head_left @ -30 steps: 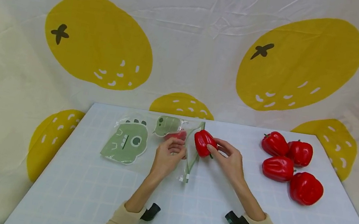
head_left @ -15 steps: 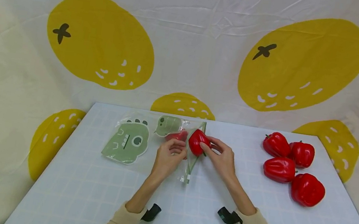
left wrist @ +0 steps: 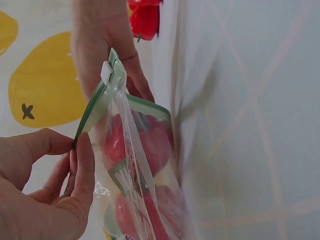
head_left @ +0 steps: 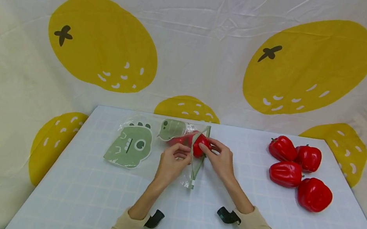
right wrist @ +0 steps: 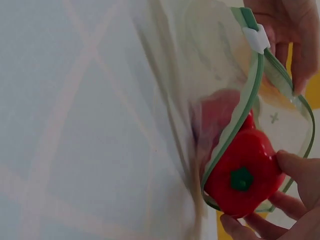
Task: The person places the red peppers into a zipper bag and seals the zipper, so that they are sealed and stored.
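Observation:
A clear zip bag (head_left: 141, 167) printed with a green dinosaur lies on the table, its green-edged mouth facing right. My left hand (head_left: 172, 164) pinches the upper edge of that mouth; in the left wrist view the thumb and fingers nip the green strip near a white slider (left wrist: 106, 72). With thumb and fingers, my right hand (head_left: 221, 159) grips a red bell pepper (right wrist: 245, 170), partly inside the mouth, its green stem toward the right wrist camera. Deeper in the bag is another red bell pepper (head_left: 177, 140), seen through the plastic.
Several loose red bell peppers (head_left: 285, 173) sit grouped at the right of the white gridded table (head_left: 86, 195). Behind the table's far edge hangs a pale cloth (head_left: 199, 53) with yellow fruit prints.
My right hand has moved left, carrying the bell pepper from outside the bag into its mouth. The left hand keeps pinching the bag's edge in nearly the same place.

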Tool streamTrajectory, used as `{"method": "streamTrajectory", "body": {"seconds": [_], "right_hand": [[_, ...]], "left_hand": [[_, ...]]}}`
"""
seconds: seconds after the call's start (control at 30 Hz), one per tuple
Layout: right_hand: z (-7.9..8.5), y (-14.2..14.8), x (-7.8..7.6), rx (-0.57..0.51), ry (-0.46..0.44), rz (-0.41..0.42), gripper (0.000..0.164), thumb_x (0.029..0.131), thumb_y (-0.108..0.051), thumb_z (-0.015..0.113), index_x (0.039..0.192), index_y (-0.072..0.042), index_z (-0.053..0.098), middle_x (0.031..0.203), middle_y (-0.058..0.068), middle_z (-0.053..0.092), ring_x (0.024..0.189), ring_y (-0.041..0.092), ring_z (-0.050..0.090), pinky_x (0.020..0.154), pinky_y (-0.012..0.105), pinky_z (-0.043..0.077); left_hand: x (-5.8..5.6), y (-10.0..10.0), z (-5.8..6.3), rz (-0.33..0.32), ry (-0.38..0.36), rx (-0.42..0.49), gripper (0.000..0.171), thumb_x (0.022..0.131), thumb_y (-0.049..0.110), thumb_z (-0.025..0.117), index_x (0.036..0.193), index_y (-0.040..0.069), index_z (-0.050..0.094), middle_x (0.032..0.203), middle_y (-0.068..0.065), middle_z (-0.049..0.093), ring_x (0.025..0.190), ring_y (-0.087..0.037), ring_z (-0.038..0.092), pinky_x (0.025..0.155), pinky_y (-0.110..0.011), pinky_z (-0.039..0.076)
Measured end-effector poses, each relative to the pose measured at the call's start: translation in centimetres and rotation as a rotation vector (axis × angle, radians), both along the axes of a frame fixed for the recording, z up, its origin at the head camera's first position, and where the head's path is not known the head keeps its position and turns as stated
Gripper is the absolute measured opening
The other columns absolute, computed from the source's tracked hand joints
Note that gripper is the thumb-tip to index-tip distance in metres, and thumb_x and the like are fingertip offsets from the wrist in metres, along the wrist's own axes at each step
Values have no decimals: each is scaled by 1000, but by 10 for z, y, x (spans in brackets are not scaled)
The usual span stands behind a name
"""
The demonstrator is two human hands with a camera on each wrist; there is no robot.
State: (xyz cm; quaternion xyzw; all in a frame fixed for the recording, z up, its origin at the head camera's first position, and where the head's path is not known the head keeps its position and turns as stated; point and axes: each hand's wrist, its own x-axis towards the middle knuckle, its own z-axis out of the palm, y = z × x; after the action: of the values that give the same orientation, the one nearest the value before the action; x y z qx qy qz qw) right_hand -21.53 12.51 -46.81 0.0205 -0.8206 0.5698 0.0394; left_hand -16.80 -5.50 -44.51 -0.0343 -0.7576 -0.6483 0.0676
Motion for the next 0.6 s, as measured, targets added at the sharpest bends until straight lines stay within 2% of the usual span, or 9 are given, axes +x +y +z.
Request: {"method": "streamTrajectory", "body": {"seconds": [0.17, 0.37, 0.6], "right_hand": [[0, -3, -4, 35, 17, 5, 50, 93, -37, 77, 133, -8, 68, 132, 12, 68, 114, 30, 64, 98, 43, 56], [-2, -4, -10, 62, 45, 10, 48, 94, -34, 77, 132, -7, 69, 129, 12, 69, 113, 31, 65, 99, 44, 56], [1, -5, -14, 116, 42, 26, 47, 97, -33, 73, 133, -4, 68, 131, 17, 67, 116, 33, 64, 98, 46, 56]], "left_hand": [[1, 0, -1, -4, -11, -50, 15, 89, 0, 73, 104, 1, 71, 100, -11, 74, 85, -23, 71, 77, -23, 60], [1, 0, -3, -16, 39, -98, 16, 87, -2, 71, 103, 1, 71, 98, -11, 73, 85, -22, 69, 77, -24, 60], [3, 0, -4, -43, 27, -148, 21, 88, -2, 71, 109, 2, 69, 106, -10, 72, 90, -22, 69, 81, -26, 61]]}}
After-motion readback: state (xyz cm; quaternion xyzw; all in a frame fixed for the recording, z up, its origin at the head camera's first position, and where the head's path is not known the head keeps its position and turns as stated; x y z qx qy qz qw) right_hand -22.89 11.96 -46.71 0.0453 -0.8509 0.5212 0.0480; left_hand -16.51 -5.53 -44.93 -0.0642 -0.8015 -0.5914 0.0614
